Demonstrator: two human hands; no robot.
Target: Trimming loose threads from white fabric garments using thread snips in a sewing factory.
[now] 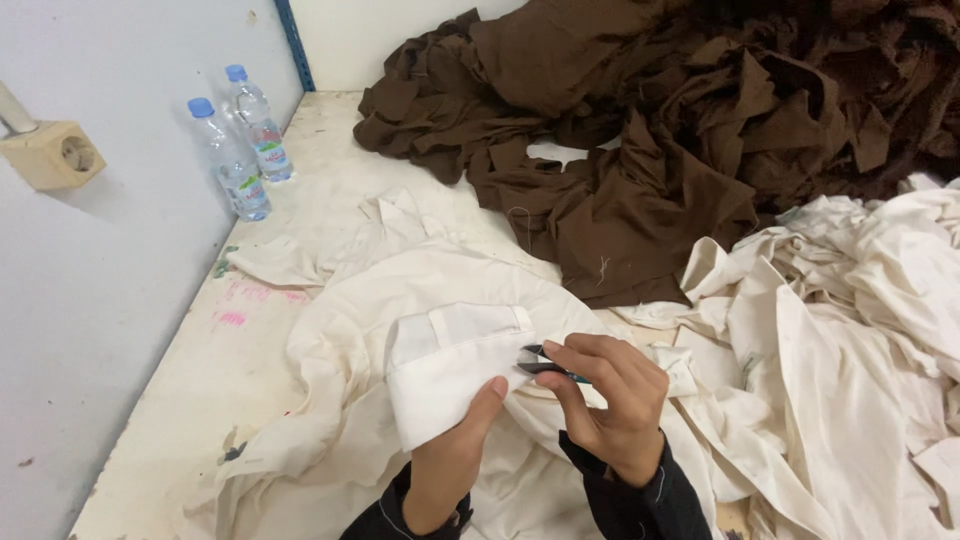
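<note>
Two bare hands work low in the middle of the view, over a heap of cream cloth on a pale table (200,390). The left hand (450,455) pinches a folded cream cuff (450,370), thumb pressed on its front and fingers hidden behind it. The right hand (605,405) is curled tight around small thread snips (545,362), whose dark blades touch the cuff's right edge. The cuff belongs to a cream garment (340,300) spread across the table. More cream pieces (850,320) lie piled to the right, and a big mound of brown cloth (680,120) fills the far side. Two clear plastic bottles (240,145) with blue caps and white-and-blue labels stand by the left wall, near a square beige wall socket (52,152). Pink marks (240,305) stain the tabletop.
</note>
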